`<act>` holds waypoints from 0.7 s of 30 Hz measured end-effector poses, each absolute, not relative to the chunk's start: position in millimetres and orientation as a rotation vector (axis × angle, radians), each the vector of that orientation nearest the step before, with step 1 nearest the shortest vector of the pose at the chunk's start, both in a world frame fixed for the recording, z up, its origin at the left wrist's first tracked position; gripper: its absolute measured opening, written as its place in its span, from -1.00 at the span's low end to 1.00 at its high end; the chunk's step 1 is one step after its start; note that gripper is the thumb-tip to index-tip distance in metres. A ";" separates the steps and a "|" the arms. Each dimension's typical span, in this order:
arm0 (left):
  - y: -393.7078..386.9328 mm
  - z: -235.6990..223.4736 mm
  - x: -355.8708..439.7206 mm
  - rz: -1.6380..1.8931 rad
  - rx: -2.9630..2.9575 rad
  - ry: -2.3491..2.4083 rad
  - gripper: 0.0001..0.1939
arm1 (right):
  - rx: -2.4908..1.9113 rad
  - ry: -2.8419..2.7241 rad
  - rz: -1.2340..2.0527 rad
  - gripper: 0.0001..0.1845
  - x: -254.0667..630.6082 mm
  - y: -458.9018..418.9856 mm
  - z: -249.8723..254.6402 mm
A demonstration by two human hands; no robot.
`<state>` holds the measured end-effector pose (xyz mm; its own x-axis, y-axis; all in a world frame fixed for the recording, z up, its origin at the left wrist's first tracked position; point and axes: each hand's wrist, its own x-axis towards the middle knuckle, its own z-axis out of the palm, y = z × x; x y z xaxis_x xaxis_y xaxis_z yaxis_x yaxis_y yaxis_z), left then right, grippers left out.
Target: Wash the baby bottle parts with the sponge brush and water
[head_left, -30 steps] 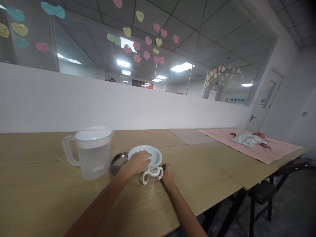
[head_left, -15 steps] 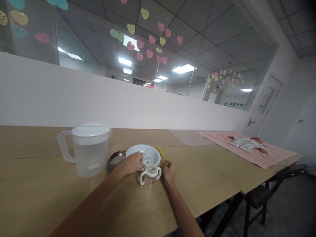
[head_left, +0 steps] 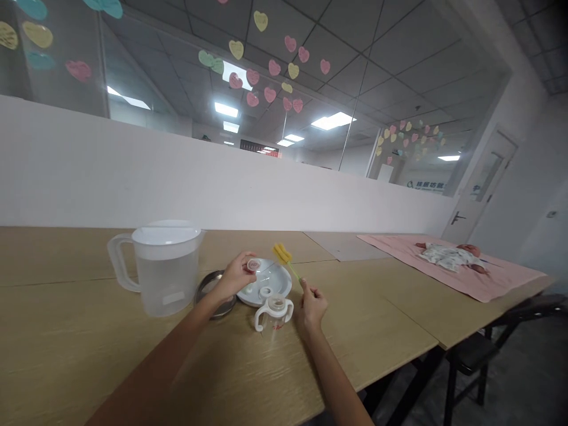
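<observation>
My left hand (head_left: 234, 275) is raised over the white bowl (head_left: 271, 284) and pinches a small clear bottle nipple (head_left: 252, 264). My right hand (head_left: 312, 305) grips the thin green handle of a brush with a yellow sponge head (head_left: 282, 253), which is tilted up toward the nipple. A clear baby bottle with white handles (head_left: 274, 312) stands open on the wooden table between my hands. A white ring (head_left: 266, 291) lies at the bowl's near rim.
A clear lidded water jug (head_left: 165, 266) stands to the left. A metal dish (head_left: 212, 284) lies beside the bowl. A baby doll (head_left: 450, 255) rests on a pink cloth (head_left: 483, 279) far right. The table edge (head_left: 390, 364) and a black chair (head_left: 488, 337) are on the right.
My left hand lifted the nipple out of the bowl. My right hand picked the sponge brush up off the table and raised its yellow head toward the nipple.
</observation>
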<state>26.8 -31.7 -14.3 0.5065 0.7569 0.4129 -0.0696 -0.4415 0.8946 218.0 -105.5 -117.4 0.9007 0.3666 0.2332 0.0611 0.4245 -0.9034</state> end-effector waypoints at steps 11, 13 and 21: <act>-45.0 1.5 27.8 1.184 1.404 0.568 -0.51 | -1.101 -0.393 0.416 -0.41 214.5 -106.5 -111.3; -46.5 3.2 27.8 1.201 1.404 0.555 -0.52 | -1.110 -0.399 0.422 -0.41 213.9 -106.7 -111.2; -45.0 -1.9 28.4 1.115 1.466 0.548 -0.41 | -1.089 -0.476 0.427 -0.47 209.6 -108.3 -111.1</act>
